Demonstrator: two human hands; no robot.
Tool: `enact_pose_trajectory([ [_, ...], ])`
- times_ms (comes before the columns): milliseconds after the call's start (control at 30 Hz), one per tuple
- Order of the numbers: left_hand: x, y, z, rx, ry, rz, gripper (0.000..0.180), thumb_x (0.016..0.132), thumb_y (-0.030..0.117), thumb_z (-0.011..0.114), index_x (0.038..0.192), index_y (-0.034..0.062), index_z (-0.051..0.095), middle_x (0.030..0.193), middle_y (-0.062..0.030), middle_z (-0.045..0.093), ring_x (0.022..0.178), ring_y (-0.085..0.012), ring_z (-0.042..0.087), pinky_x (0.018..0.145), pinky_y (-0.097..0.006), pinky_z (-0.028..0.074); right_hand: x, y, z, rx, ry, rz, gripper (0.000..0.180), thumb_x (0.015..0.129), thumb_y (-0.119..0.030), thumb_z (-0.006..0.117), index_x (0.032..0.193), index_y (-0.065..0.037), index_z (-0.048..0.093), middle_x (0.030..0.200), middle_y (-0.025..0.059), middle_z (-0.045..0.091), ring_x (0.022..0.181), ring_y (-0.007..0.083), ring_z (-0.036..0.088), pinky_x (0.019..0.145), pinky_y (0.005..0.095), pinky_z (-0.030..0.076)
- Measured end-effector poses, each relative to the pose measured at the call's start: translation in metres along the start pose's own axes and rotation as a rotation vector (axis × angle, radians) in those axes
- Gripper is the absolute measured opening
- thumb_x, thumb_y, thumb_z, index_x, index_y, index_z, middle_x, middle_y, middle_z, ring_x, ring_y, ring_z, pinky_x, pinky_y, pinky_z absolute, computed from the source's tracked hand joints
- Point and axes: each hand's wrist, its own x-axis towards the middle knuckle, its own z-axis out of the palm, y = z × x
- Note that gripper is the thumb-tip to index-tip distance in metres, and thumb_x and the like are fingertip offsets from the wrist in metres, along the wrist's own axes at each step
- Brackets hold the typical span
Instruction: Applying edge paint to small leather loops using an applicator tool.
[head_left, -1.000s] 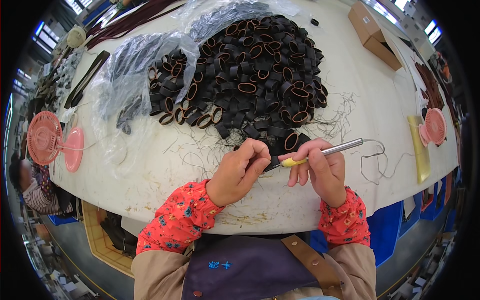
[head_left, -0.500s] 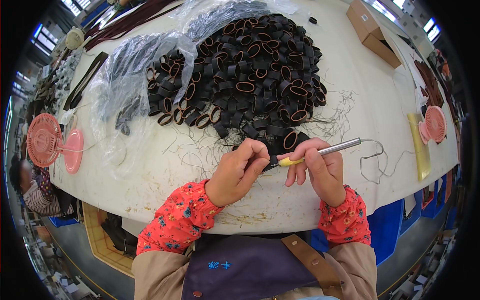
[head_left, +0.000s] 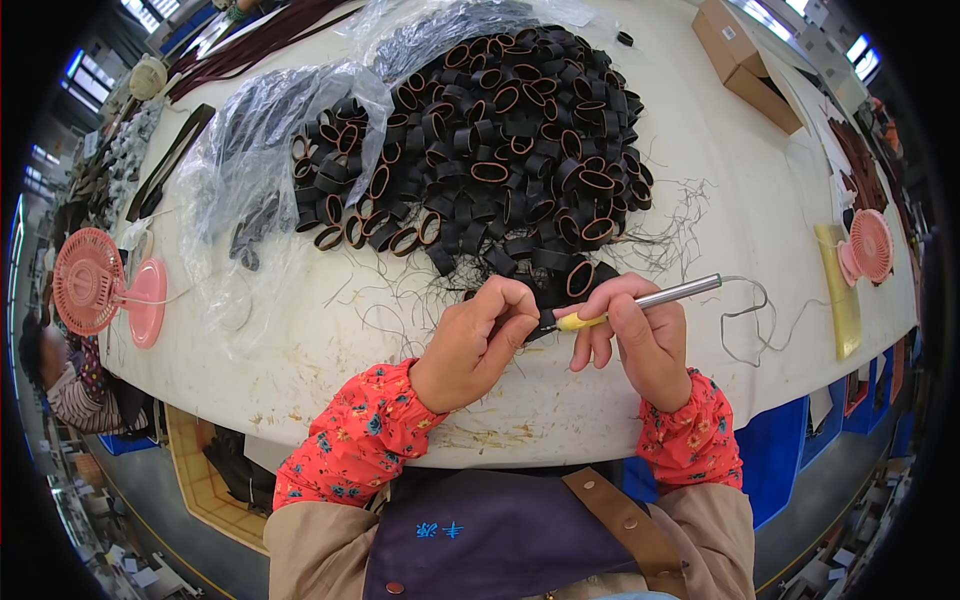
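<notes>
My left hand [head_left: 476,345] is closed, pinching a small black strap loop [head_left: 545,320] between thumb and fingers. Most of that loop is hidden by the fingertips. In my right hand [head_left: 640,335] is a corded pen-shaped tool [head_left: 682,292] with a silver barrel and a yellow grip. Its tip meets or nearly meets the loop; I cannot tell which. Just beyond both hands rises a big pile of black strap loops [head_left: 490,172] with brownish edges. Loose dark threads [head_left: 385,290] lie scattered around the pile's near side.
Clear plastic bags [head_left: 270,130] overlap the pile's left side. Pink fans stand at the left [head_left: 90,280] and right [head_left: 868,248] of the white table [head_left: 300,385]. A cardboard box [head_left: 745,65] sits far right. The tool's thin cord [head_left: 765,310] curls over the tabletop. Below the edge is a yellow crate [head_left: 205,490].
</notes>
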Motion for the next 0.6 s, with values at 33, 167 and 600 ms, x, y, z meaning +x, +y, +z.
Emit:
enact_pose_trajectory([
  [33,0.0,0.0001,0.0001,-0.002,0.001,-0.001,0.006,0.092,0.004,0.053,0.097,0.0028,0.049,0.072,-0.0037,0.053,0.061,-0.0104,0.048,0.056,-0.024,0.04,0.0001,-0.0001,-0.0001,0.0,0.0,0.0,0.03,0.099,-0.022,0.042,0.097,0.005,0.056,0.066,0.0046,0.054,0.056,0.0112,0.057,0.055,0.0256,0.05],
  [167,-0.0001,-0.0007,0.0,-0.003,0.001,-0.007,0.006,0.092,0.004,0.053,0.097,0.0028,0.049,0.072,-0.0039,0.053,0.061,-0.0107,0.048,0.056,-0.024,0.04,0.0001,-0.0002,0.0002,-0.005,-0.004,-0.004,0.03,0.1,-0.022,0.042,0.097,0.004,0.056,0.064,0.0044,0.053,0.056,0.0115,0.057,0.055,0.0254,0.05],
  [600,-0.0002,-0.0051,0.0011,-0.068,0.026,-0.004,0.008,0.092,0.002,0.053,0.099,0.0028,0.048,0.075,-0.0022,0.054,0.063,-0.0077,0.048,0.057,-0.023,0.04,0.0058,0.0016,0.0024,-0.184,0.064,-0.177,0.019,0.094,-0.007,0.053,0.11,0.002,0.053,0.09,0.0103,0.062,0.08,0.0151,0.063,0.074,0.028,0.053],
])
